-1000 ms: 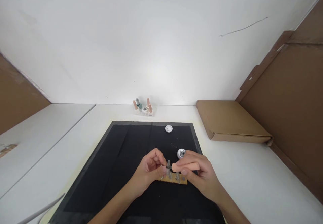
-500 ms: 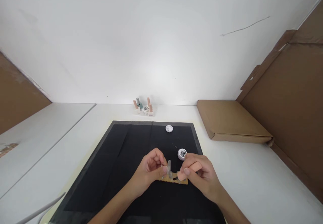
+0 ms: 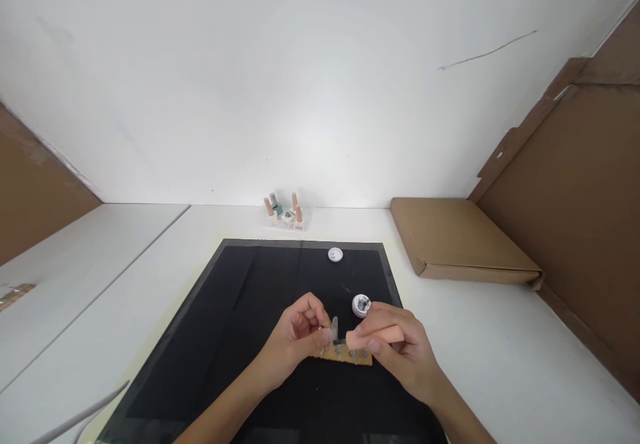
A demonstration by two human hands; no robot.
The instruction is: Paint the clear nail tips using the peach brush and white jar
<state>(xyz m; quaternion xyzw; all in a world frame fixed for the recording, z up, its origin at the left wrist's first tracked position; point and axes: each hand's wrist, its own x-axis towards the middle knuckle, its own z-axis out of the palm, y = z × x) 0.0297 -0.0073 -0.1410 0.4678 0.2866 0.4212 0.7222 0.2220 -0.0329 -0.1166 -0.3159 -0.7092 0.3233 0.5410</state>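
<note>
My left hand (image 3: 303,334) is closed, thumb against fingers, at a clear nail-shaped tip (image 3: 335,329) that stands upright; the small thing pinched there is mostly hidden. Between the fingers of my right hand (image 3: 395,341) lies a peach brush handle (image 3: 370,338), its dark bristles pointing left and meeting the lower part of the clear tip. Under both hands is a yellow strip (image 3: 345,356) with small clear pieces on it. Just behind my right hand sits an open white jar (image 3: 360,305) with dark grey contents.
A white lid (image 3: 335,255) lies on the black mat (image 3: 210,311). Behind the mat, a clear holder (image 3: 300,226) carries several polish bottles. A flat cardboard box (image 3: 460,237) is at the right, and a grey rod-like object (image 3: 85,414) at the lower left.
The brush in my right hand has swung up and left from over the yellow strip, and its bristles have reached the clear tip. My left hand has barely moved.
</note>
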